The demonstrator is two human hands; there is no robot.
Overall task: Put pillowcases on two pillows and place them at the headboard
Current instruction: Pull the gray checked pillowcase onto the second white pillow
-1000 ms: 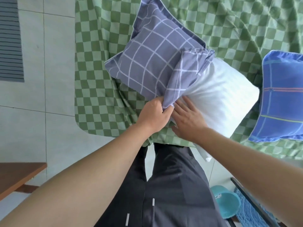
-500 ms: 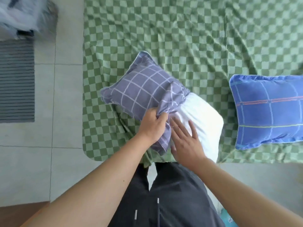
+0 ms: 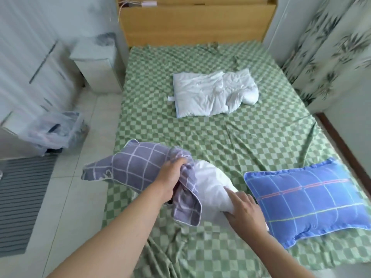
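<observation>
While the purple pillowcase point(image 3: 138, 167) is gripped by the left hand point(image 3: 170, 177), the white pillow point(image 3: 210, 181) is apparently clasped by the right hand point(image 3: 244, 209). Its fingers point(image 3: 230, 192) are partly hidden.

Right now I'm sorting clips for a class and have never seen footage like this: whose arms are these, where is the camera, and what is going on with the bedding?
There is no machine here. The camera sits on a person's head and looks forward and down, so the two bare arms reaching in from the bottom are the wearer's own.

They stand at the foot of a bed covered by a green checked sheet, with the wooden headboard at the far end. The left hand grips the bunched opening of a purple grid pillowcase. The right hand holds the bare end of the white pillow, which is only partly inside that case.

To the right lies a blue pillow, already in its case. A crumpled white quilt or pad lies farther up the bed.
</observation>
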